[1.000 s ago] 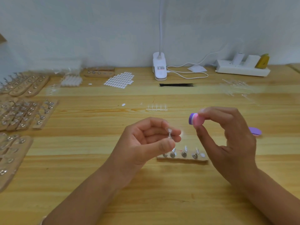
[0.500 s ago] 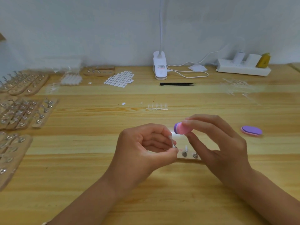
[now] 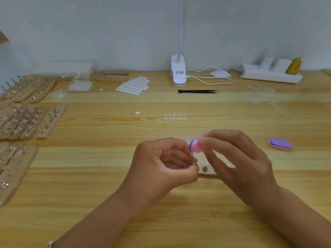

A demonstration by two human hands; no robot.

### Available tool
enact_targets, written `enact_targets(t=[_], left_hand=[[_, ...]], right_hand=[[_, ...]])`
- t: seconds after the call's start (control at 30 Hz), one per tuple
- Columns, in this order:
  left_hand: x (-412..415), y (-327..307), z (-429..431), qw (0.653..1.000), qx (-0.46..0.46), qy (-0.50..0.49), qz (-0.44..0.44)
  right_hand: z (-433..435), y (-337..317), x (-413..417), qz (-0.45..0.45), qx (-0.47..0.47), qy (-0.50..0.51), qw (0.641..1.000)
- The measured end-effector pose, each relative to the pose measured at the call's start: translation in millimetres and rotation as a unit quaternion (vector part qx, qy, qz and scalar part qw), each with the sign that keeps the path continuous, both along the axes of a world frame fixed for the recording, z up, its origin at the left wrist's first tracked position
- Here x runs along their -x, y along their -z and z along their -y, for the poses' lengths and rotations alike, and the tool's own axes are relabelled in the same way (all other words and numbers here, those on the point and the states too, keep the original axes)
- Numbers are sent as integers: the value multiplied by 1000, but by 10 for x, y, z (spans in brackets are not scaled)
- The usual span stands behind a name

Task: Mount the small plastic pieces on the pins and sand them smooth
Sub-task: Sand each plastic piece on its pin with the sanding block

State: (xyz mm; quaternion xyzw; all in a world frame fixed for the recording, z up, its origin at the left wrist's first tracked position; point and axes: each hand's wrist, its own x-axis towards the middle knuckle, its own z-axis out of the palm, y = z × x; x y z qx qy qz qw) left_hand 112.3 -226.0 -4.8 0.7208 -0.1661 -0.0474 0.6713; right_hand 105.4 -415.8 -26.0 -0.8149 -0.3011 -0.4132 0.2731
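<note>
My left hand (image 3: 161,163) pinches a small metal pin (image 3: 193,158) with a clear plastic piece on top, held upright over the table. My right hand (image 3: 236,163) grips a pink and purple sanding block (image 3: 196,145) between thumb and fingers, its face touching the top of the pin's piece. Just behind my hands lies a small wooden pin holder (image 3: 207,171) with pins (image 3: 205,167) standing in it, mostly hidden by my hands.
A second purple sanding block (image 3: 280,144) lies at the right. A strip of clear pieces (image 3: 174,117) rests mid-table, with black tweezers (image 3: 198,91), a sheet of white stickers (image 3: 133,85) and a clip lamp (image 3: 178,73) behind. Wooden pin boards (image 3: 26,122) crowd the left edge.
My right hand has moved down and left, bringing the sanding block onto the piece on the pin. My left hand has lowered slightly with the pin.
</note>
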Motion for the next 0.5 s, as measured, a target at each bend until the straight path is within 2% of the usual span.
enact_targets(t=[0.17, 0.27, 0.37, 0.43, 0.5], left_hand=[[-25, -3, -10, 1000, -3, 5, 6], [-33, -4, -10, 1000, -9, 8, 25], [-21, -9, -8, 999, -16, 25, 34], [-13, -2, -3, 999, -22, 27, 32], [-9, 6, 1, 998, -39, 23, 46]], right_hand=[[5, -73, 23, -25, -58, 13, 998], [-69, -108, 144, -128, -118, -40, 984], [-71, -145, 224, -266, -166, -80, 946], [-85, -168, 246, -318, -147, -72, 934], [-121, -174, 240, -329, -108, -33, 937]])
